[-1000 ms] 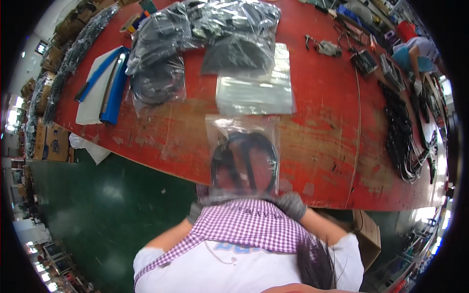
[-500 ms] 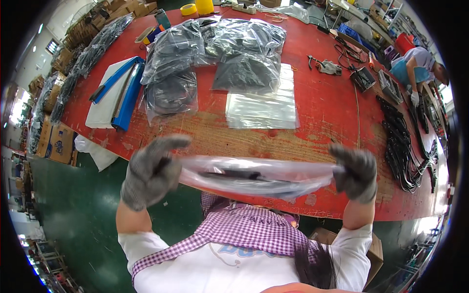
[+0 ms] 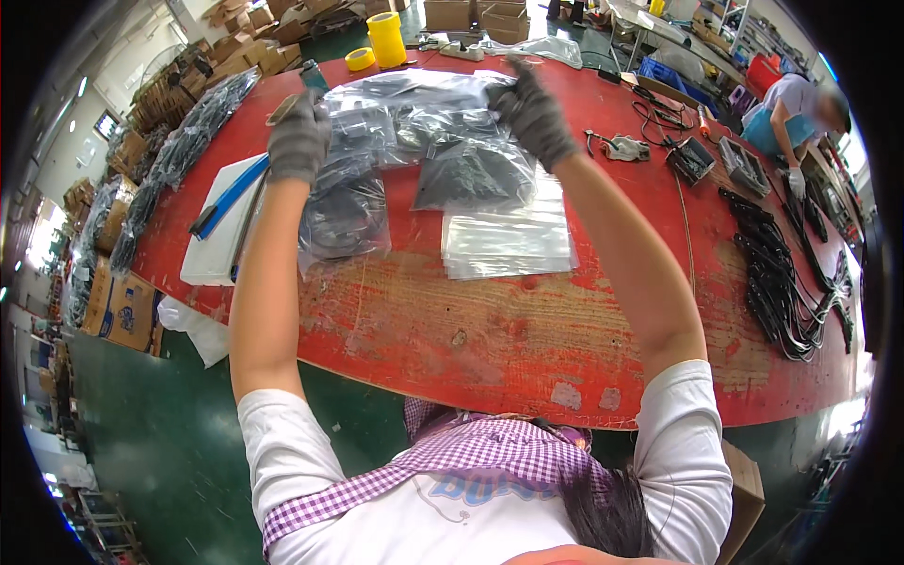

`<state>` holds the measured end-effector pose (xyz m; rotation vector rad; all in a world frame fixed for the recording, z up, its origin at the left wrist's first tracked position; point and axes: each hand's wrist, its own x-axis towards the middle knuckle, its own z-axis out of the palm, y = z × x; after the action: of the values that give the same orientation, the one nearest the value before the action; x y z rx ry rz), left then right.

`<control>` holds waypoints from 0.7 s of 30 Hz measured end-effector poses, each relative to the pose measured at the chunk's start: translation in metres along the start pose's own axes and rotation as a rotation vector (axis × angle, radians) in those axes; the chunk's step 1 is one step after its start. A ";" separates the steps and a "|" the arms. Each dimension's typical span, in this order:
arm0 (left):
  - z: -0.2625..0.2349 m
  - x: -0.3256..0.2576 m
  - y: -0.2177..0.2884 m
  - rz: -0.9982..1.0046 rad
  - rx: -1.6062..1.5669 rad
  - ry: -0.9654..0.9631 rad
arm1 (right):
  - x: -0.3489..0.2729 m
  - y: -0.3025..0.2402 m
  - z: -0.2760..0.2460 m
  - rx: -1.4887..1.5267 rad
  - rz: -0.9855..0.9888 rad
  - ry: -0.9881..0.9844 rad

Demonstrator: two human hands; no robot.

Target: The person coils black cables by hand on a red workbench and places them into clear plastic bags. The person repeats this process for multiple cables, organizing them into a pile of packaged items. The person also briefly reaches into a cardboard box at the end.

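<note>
Head view, red worktable [image 3: 527, 330], worn bare at the near edge
Left hand [image 3: 299, 137], grey glove, clenched on the left end of a clear plastic bag [image 3: 414, 94] holding dark coiled cable; arm stretched out over the table
Right hand [image 3: 533, 111], grey glove, clenched on the right end of the same bag; bag held flat between both hands, above the far part of the table, over a heap of filled bags [image 3: 414, 155]
Stack of empty clear bags [image 3: 508, 240], lying flat just near side of the heap
One filled bag with a black cable coil [image 3: 344, 217], left of the stack
White sheet [image 3: 221, 250] with a blue strip [image 3: 231, 196] on it, at the left edge
Yellow tape rolls [image 3: 381, 40], far end
Loose black cables [image 3: 782, 282], spread along the right side
Another person [image 3: 796, 104], far right, bent over the table
Cardboard boxes [image 3: 113, 301] on the green floor, left
</note>
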<state>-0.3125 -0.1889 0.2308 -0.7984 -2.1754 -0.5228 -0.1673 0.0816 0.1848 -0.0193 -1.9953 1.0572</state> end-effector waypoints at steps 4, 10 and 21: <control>0.024 -0.082 -0.023 -0.025 0.006 -0.391 | -0.104 -0.010 0.026 0.765 0.601 -0.666; 0.056 -0.161 -0.035 0.339 0.301 -0.523 | -0.225 -0.141 0.043 0.701 0.274 -1.369; -0.031 -0.186 0.025 0.302 0.058 -0.864 | -0.213 -0.253 0.038 0.833 0.103 -1.615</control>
<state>-0.1819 -0.2587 0.1117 -1.4827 -2.7242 0.0783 0.0296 -0.1858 0.2028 1.6339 -2.5320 2.2800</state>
